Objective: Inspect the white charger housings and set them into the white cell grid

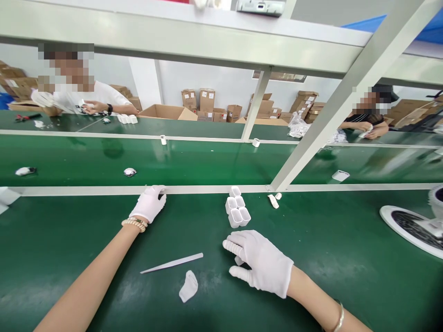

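My left hand [149,204], in a white glove, rests at the white rail [194,189] along the table's far edge, its thumb apart from the fingers and nothing seen in it. My right hand [259,263], also gloved, hovers over the green table [138,304] with thumb and fingers apart. A small whitish piece [238,261] shows between them, not gripped. Just beyond that hand stands a cluster of several white open-topped cups [236,216]. A pale pointed stick [172,263] lies between my hands, with a crumpled white piece [188,287] nearer me.
Small white scraps [273,201] lie right of the cups. A white-rimmed fan [408,230] is at the right. A slanted metal post [311,147] rises from the rail. Behind it, a green belt [194,161] carries small parts. Two people work across, near cardboard boxes [166,112].
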Demonstrator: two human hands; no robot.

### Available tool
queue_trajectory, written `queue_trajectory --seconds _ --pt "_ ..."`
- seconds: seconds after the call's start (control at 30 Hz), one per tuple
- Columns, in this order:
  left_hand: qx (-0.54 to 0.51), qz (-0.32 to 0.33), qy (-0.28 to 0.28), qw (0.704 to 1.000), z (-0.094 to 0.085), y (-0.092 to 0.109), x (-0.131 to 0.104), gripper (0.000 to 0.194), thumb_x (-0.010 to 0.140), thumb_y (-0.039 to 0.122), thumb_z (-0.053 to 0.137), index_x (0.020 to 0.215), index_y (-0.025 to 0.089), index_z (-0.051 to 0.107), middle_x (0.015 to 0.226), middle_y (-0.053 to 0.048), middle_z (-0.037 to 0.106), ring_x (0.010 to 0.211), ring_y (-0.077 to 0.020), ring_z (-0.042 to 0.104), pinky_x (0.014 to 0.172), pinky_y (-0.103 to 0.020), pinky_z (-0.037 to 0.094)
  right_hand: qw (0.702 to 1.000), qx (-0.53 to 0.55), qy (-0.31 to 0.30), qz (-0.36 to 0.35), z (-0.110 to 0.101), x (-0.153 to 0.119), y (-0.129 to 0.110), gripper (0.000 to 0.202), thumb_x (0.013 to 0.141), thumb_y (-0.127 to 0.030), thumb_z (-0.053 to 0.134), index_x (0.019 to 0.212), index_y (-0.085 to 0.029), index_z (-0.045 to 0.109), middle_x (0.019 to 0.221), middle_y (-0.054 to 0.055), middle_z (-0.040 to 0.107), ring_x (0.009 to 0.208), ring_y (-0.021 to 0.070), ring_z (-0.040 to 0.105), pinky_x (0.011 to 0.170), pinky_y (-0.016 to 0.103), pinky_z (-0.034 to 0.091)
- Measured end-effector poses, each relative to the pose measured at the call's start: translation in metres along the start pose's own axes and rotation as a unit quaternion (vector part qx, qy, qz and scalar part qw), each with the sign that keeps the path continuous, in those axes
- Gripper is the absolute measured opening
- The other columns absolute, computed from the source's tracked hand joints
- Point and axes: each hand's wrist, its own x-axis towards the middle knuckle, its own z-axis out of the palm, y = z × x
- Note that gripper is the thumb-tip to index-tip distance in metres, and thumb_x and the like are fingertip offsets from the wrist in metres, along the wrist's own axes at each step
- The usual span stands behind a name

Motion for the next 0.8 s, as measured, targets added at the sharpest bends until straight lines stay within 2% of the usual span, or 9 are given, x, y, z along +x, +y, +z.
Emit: queue_trajectory --seconds 0.13,0.23,0.3,0.4,0.5,0.57,0.6,0.7,0.8 --pt "0.012 -0.001 -0.005 1.000 -0.001 0.002 0.000 0.040 0.087 0.024 0.048 0.119 0.014 0.068 0.114 -0.014 0.075 0.114 -0.0305 0.068 0.107 -0.043 0.050 0.998 -0.038 -0.057 0.003 0.013 0.003 0.000 0.069 0.091 -0.056 0.061 0.142 -0.009 0.058 0.144 0.023 0.059 0.132 0.0413 0.055 0.105 0.053 0.048" --pt "0.014 -0.002 -0.008 1.000 -0.002 0.003 0.000 0.040 0.087 0.024 0.048 0.120 0.014 0.068 0.116 -0.014 0.074 0.115 -0.0299 0.068 0.106 -0.041 0.051 0.997 -0.032 -0.072 -0.002 0.025 0.006 0.001 0.082 0.088 -0.068 0.060 0.148 -0.013 0.053 0.153 0.022 0.050 0.141 0.0424 0.045 0.112 0.057 0.040" --pt "0.010 0.000 -0.007 1.000 -0.003 0.003 0.000 0.040 0.087 0.025 0.048 0.120 0.014 0.068 0.116 -0.014 0.074 0.115 -0.0297 0.068 0.106 -0.041 0.051 0.998 0.009 -0.063 -0.012 0.022 0.002 0.003 0.091 0.083 -0.075 0.062 0.150 -0.015 0.050 0.156 0.022 0.046 0.143 0.0436 0.042 0.115 0.060 0.035" --pt "0.011 0.003 -0.002 1.000 -0.002 0.004 0.000 0.040 0.086 0.024 0.048 0.119 0.014 0.068 0.116 -0.014 0.075 0.116 -0.0301 0.068 0.106 -0.041 0.051 0.985 0.173 -0.018 -0.012 -0.001 -0.013 0.009 0.097 0.082 -0.083 0.055 0.155 -0.020 0.042 0.151 0.024 0.051 0.117 0.0373 0.067 0.104 0.056 0.047" --pt "0.011 0.007 -0.003 1.000 -0.001 0.003 0.000 0.039 0.085 0.023 0.050 0.118 0.015 0.069 0.114 -0.014 0.075 0.114 -0.0306 0.069 0.105 -0.042 0.052 0.952 0.290 0.090 -0.022 -0.027 -0.027 0.012 0.079 0.094 -0.076 0.042 0.155 -0.025 0.039 0.117 0.015 0.074 0.093 0.0296 0.076 0.104 0.056 0.047" --pt "0.009 0.009 -0.001 1.000 0.001 0.003 0.000 0.039 0.084 0.023 0.051 0.117 0.016 0.070 0.113 -0.013 0.076 0.112 -0.0304 0.069 0.104 -0.042 0.053 0.956 0.256 0.140 -0.033 -0.030 -0.024 0.010 0.058 0.103 -0.061 0.039 0.148 -0.025 0.047 0.097 0.009 0.077 0.100 0.0304 0.074 0.108 0.058 0.042" --pt "0.008 0.009 0.001 1.000 0.001 0.003 0.000 0.039 0.084 0.023 0.051 0.117 0.017 0.070 0.113 -0.013 0.076 0.112 -0.0303 0.069 0.104 -0.042 0.053 0.970 0.201 0.136 -0.029 -0.026 -0.017 0.008 0.051 0.104 -0.054 0.040 0.143 -0.024 0.052 0.098 0.009 0.077 0.104 0.0307 0.072 0.107 0.057 0.043" --pt "0.011 0.009 0.008 1.000 0.002 0.004 0.000 0.039 0.083 0.022 0.052 0.117 0.017 0.070 0.115 -0.013 0.075 0.114 -0.0309 0.069 0.104 -0.043 0.053 0.998 0.003 0.065 0.014 0.003 0.008 0.001 0.047 0.098 -0.047 0.054 0.134 -0.017 0.061 0.128 0.018 0.069 0.112 0.0344 0.068 0.101 0.053 0.051" --pt "0.015 0.016 0.003 1.000 0.001 0.005 0.000 0.039 0.084 0.022 0.052 0.118 0.017 0.070 0.117 -0.013 0.075 0.115 -0.0312 0.068 0.105 -0.043 0.052 0.995 -0.070 0.030 0.057 0.036 0.014 -0.003 0.062 0.093 -0.049 0.060 0.139 -0.008 0.057 0.145 0.027 0.056 0.131 0.0427 0.056 0.106 0.059 0.047"
